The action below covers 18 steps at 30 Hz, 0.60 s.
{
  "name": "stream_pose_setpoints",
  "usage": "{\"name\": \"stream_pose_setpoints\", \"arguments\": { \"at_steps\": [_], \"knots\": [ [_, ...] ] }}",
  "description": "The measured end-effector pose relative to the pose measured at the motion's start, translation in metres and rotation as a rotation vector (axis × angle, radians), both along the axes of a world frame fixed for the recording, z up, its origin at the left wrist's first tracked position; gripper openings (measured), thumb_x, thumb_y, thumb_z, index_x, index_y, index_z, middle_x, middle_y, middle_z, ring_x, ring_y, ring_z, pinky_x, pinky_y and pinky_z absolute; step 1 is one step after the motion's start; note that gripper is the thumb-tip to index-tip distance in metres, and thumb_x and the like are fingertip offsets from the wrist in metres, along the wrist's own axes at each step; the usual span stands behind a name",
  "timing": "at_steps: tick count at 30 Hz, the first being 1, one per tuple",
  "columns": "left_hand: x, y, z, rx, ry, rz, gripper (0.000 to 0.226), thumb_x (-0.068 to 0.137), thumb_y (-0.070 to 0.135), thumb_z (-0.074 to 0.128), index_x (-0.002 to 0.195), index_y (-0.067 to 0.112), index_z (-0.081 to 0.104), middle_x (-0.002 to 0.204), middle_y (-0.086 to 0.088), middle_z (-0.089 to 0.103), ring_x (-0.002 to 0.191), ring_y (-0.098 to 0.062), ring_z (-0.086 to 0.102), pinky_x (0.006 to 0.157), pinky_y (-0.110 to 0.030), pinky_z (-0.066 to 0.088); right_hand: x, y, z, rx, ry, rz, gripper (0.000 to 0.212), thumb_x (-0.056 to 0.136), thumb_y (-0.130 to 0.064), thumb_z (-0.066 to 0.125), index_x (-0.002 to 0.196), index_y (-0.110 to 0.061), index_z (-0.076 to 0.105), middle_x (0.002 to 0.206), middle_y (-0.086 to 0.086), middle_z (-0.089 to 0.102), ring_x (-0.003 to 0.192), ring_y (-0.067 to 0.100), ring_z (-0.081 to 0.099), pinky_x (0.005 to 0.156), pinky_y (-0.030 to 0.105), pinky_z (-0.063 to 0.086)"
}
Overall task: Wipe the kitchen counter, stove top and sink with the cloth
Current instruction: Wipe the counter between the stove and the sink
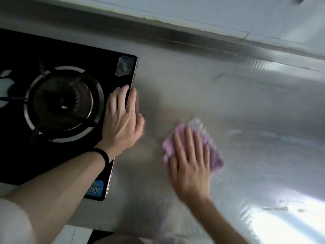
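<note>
From the head view, a brushed stainless-steel desk [246, 103] is seen from above, running along a pale tiled wall [228, 11] at its far edge. A black glass gas stove top [61, 50] is set into the left part of the desk, and a round burner with a metal ring and pan supports [59, 103] is carried on it.

The left hand [123, 120] is laid flat over the right edge of the stove top. Its fingers are straight and relaxed, nothing is grasped, and the fingertips are pointed toward the far edge. The thumb is rested on the desk just beside the stove. A thin black band [103, 155] is worn on the left wrist.

A torn, silvery sticker [124, 66] is stuck at the far right corner of the stove top. A blue label with white characters [95, 189] is seen at the near right corner, partly covered by the left forearm.

Over to the right hand [190, 162]: it is spread flat, fingers straight and apart, and pressed down on a crumpled pink-purple cloth [217, 159]. The cloth is not gripped, only held under the palm and fingers. It is lying on the middle of the desk, right of the stove and apart from it. The right hand and the cloth are blurred.

A whitish patch [196, 123] is seen at the far edge of the cloth; whether it is foam or part of the fabric cannot be told. A bright glare [272, 224] is caught on the near right part of the desk.
</note>
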<state>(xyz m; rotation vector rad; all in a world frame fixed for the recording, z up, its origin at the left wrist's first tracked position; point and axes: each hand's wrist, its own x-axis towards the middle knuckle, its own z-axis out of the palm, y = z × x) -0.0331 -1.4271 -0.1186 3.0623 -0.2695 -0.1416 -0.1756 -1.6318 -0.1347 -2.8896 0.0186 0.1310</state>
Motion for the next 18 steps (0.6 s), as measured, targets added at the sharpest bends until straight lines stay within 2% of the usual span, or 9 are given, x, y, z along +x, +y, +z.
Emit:
{"name": "stream_pose_setpoints", "arguments": {
  "at_steps": [3,7,11,13,16,18],
  "knots": [
    [-0.004,0.0,-0.007,0.047,-0.036,0.008,0.075,0.093,0.032,0.046,0.16,0.002,0.033,0.165,-0.024,0.032,0.15,-0.044,0.03,0.125,-0.058,0.027,-0.076,0.008,0.001,-0.028,0.06,0.096,0.074,0.094,-0.047,0.052,0.164,-0.033,0.029,0.175,0.0,0.017,0.159,0.026,0.022,0.125,0.053,0.023],
    [-0.002,0.002,-0.015,0.074,-0.081,-0.019,0.075,0.093,0.034,0.045,0.16,0.002,0.033,0.164,-0.024,0.032,0.149,-0.044,0.03,0.125,-0.059,0.026,-0.055,0.001,0.004,-0.025,0.126,0.158,0.073,0.093,-0.051,0.049,0.162,-0.037,0.032,0.172,0.0,0.025,0.158,0.026,0.026,0.127,0.048,0.015],
    [-0.001,0.001,-0.017,0.084,-0.076,-0.014,0.075,0.094,0.033,0.045,0.161,0.003,0.032,0.164,-0.025,0.031,0.15,-0.044,0.027,0.126,-0.059,0.023,0.037,-0.012,0.003,-0.015,0.097,0.232,0.066,0.104,-0.049,0.043,0.165,-0.035,0.022,0.175,0.0,0.013,0.162,0.025,0.01,0.13,0.049,0.008],
    [0.0,0.001,-0.016,0.097,-0.066,-0.015,0.076,0.094,0.034,0.046,0.162,0.003,0.031,0.165,-0.025,0.03,0.15,-0.044,0.025,0.127,-0.058,0.021,0.101,-0.016,0.001,-0.005,0.07,0.219,0.065,0.107,-0.052,0.041,0.166,-0.034,0.02,0.175,0.002,0.012,0.162,0.026,0.007,0.131,0.05,0.005],
    [0.001,0.001,-0.016,0.093,-0.064,-0.024,0.077,0.092,0.034,0.048,0.162,0.004,0.033,0.164,-0.025,0.031,0.149,-0.045,0.027,0.127,-0.058,0.02,0.194,-0.015,-0.003,-0.021,0.065,0.205,0.066,0.108,-0.061,0.026,0.167,-0.034,0.014,0.176,0.005,0.007,0.163,0.028,0.002,0.13,0.055,0.005],
    [0.002,0.001,-0.016,0.091,-0.073,-0.024,0.077,0.092,0.033,0.048,0.162,0.005,0.033,0.163,-0.025,0.032,0.149,-0.045,0.028,0.126,-0.058,0.021,0.244,-0.01,-0.005,-0.023,0.064,0.202,0.067,0.108,-0.061,0.023,0.167,-0.033,0.009,0.176,0.005,0.003,0.162,0.029,-0.001,0.13,0.056,0.002]
  ]
}}
